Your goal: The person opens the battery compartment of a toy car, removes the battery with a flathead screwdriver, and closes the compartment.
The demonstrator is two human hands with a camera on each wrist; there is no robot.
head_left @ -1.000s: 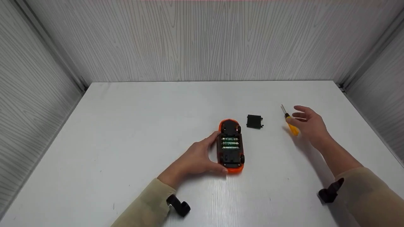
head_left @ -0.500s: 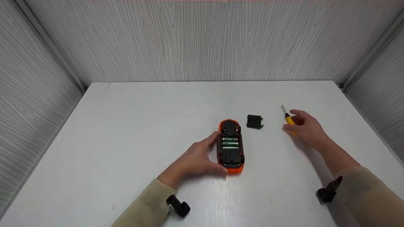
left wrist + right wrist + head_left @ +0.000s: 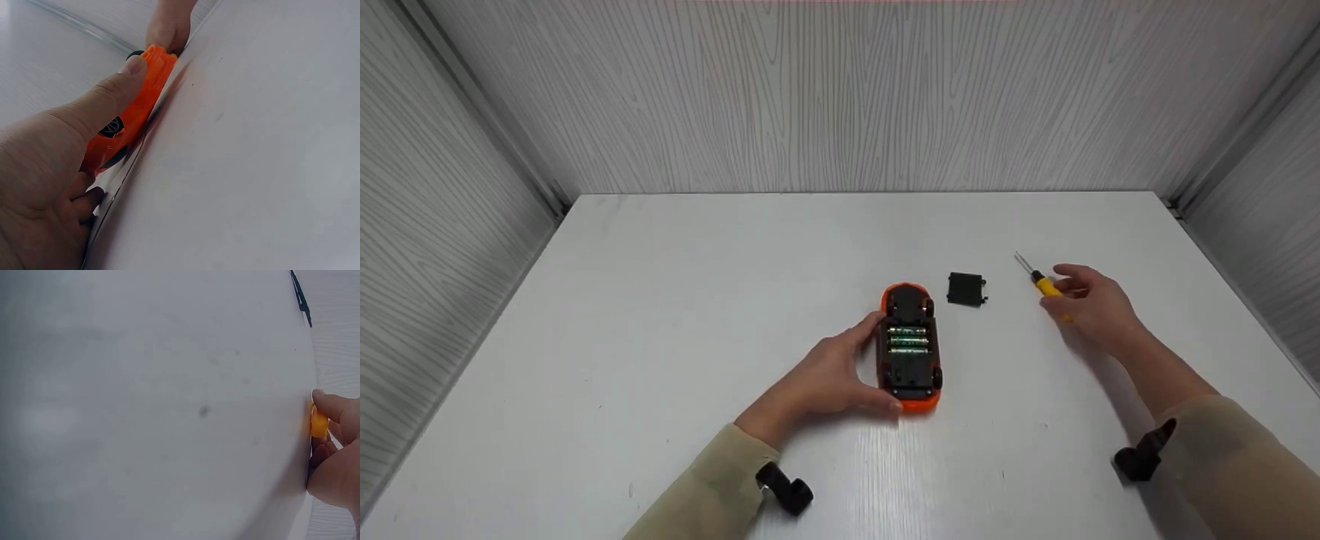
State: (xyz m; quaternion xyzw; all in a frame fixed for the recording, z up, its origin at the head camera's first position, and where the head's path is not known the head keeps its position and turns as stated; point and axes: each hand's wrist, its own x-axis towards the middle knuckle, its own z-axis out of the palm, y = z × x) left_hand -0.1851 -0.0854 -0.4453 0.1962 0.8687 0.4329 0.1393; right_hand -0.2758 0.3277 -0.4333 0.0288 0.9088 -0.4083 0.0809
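An orange toy car (image 3: 912, 371) lies upside down on the white table, black underside facing up. Its battery compartment is uncovered and holds three green AA-size batteries (image 3: 908, 341). My left hand (image 3: 826, 379) grips the car from the left, thumb at the near end and fingers along the side; the left wrist view shows the thumb (image 3: 104, 98) pressed along its orange body. Farther right, my right hand (image 3: 1099, 309) pinches the yellow handle of a small screwdriver (image 3: 1045, 283), whose metal shaft points away and to the left. The fingers partly hide the handle.
A black square battery cover (image 3: 966, 289) lies flat between the car and the screwdriver. Pale wood-grain panels (image 3: 840, 97) rise at the back and both sides of the white table (image 3: 697, 300). A black camera mount sits on each cuff.
My right hand has lowered onto the screwdriver and its fingers have drawn in around the handle. The screwdriver's tip has swung left. My left hand and the car stay in place.
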